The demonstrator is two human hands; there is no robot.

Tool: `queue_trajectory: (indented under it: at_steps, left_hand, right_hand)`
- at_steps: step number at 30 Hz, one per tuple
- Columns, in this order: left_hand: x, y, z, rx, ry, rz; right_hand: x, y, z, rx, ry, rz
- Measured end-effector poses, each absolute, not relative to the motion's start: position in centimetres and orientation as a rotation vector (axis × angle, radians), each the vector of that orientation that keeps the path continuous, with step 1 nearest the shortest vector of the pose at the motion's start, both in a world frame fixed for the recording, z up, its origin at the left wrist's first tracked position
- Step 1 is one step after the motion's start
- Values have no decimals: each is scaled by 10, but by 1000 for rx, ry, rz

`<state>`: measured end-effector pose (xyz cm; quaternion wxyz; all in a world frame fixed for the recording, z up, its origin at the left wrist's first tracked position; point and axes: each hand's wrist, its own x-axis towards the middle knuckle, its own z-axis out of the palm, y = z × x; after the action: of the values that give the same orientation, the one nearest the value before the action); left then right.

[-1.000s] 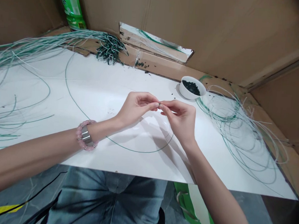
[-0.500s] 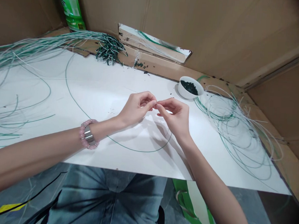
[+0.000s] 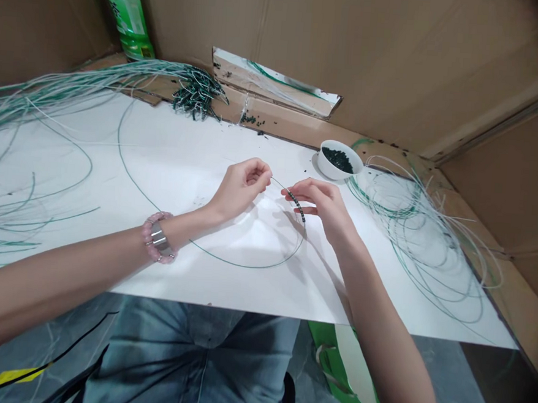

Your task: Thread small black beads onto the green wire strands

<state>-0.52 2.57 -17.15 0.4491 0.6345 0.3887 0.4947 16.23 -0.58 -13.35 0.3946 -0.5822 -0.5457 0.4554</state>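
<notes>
My left hand (image 3: 244, 184) is closed in a pinch on one end of a thin green cord (image 3: 246, 266). From those fingertips the cord runs right, then loops down and back under my left wrist. A short row of dark green beads (image 3: 297, 206) is threaded on it beside my right hand (image 3: 323, 205). That hand has its fingers stretched out and apart, with the beads lying along the fingertips; whether they touch is hard to tell. Just beyond my right hand stands a white bowl (image 3: 360, 165) of loose dark beads (image 3: 337, 159).
Green and white cords (image 3: 74, 83) with beaded ends (image 3: 197, 92) lie at the left. Coiled cords (image 3: 415, 218) spread at the right. A green bottle (image 3: 129, 20) stands by the cardboard wall (image 3: 299, 38), which has a slot. The white tabletop (image 3: 153, 279) ends near my lap.
My hands have come apart from their shared pinch. My left hand has shifted slightly left with the cord end, my right hand has opened, and the threaded beads now show.
</notes>
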Motion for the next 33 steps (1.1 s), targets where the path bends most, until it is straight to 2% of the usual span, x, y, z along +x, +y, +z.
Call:
queue_trajectory:
  at_steps: [11,15,19,23,29,33]
  left_hand:
    - [-4,21,-168,1629,906,1107]
    - [4,49,-167,1604,923,1101]
    - [28,71,-160,1729,839,1038]
    - [53,79,-156,1944,717,966]
    - [62,114,-175,2364,1197,742]
    - [68,128,-185,2409,1223,671]
  right_hand:
    - [154,-4,-152,-1218,-1536,919]
    - [166,1,-140,-1090,-1240,922]
    - [182,8,-134,-939,-917,1058]
    - [189,11,-137,-842,-860,1138]
    - [192,11,-139,-818,-885,1085]
    - [193,10,-136,-797,-773,1135]
